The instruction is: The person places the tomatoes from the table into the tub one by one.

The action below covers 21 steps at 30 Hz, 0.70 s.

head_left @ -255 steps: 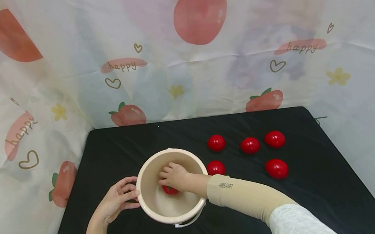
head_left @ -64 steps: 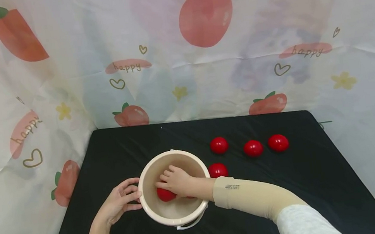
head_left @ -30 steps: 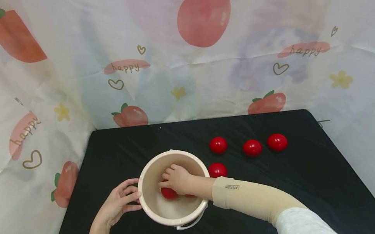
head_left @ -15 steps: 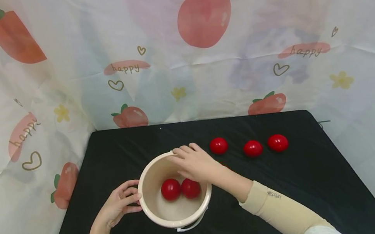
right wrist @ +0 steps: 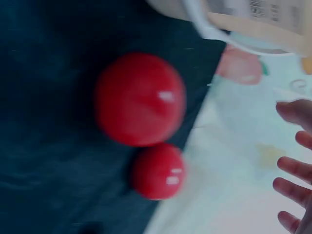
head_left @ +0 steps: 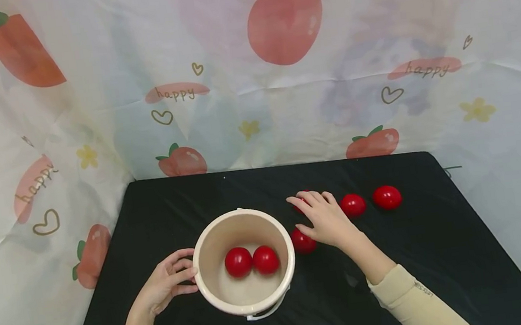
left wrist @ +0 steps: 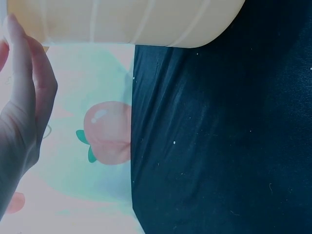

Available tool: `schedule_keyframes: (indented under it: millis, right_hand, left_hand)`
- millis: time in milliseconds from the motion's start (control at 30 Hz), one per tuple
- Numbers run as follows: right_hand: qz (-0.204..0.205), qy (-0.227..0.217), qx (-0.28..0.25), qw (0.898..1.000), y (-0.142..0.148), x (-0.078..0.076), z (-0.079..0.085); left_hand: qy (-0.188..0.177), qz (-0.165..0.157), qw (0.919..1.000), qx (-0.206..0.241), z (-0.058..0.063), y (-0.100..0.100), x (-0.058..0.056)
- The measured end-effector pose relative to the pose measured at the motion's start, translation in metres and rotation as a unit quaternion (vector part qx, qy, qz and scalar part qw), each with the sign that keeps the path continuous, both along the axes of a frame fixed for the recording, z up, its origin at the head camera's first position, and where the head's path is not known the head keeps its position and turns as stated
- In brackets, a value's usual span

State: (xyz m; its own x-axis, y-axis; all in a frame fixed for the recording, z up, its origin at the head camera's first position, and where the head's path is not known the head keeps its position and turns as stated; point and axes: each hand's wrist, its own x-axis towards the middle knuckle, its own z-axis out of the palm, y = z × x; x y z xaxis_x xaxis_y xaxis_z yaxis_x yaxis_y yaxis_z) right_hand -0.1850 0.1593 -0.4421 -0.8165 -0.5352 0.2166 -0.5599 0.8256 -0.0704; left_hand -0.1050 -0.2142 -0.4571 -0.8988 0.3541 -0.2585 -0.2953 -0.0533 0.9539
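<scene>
Tabletop's right edge [head_left: 491, 237] lies beyond red balls [head_left: 353, 205], right hand [head_left: 325, 222] spread, relaxed left hand [head_left: 168, 278] touching bucket [head_left: 244, 228].

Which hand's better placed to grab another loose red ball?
Probably the right hand: it's beside the loose glossy red balls, while the left hand touches the cream plastic bucket on its opposite side.

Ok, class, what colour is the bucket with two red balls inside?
The bucket is cream; this shows best in the head view.
</scene>
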Motion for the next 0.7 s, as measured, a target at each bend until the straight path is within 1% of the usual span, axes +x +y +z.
schedule_keyframes:
  millis: [200,300,500,700]
  right_hand:
    - [-0.028,-0.051,0.010,0.998,0.016,0.005,-0.040]
    - [-0.044,-0.075,0.009,0.996,0.021,0.007,-0.056]
    - [-0.061,-0.100,0.008,0.993,0.025,0.010,-0.079]
    - [-0.071,-0.121,0.003,0.990,0.027,0.010,-0.095]
  left_hand:
    - [-0.005,0.003,1.0000,-0.002,0.000,0.000,0.000]
    - [-0.005,0.004,1.0000,-0.001,0.000,0.000,0.000]
    - [-0.007,0.005,1.0000,0.003,0.000,0.000,0.000]
    - [-0.004,0.004,1.0000,0.000,0.000,0.001,0.000]
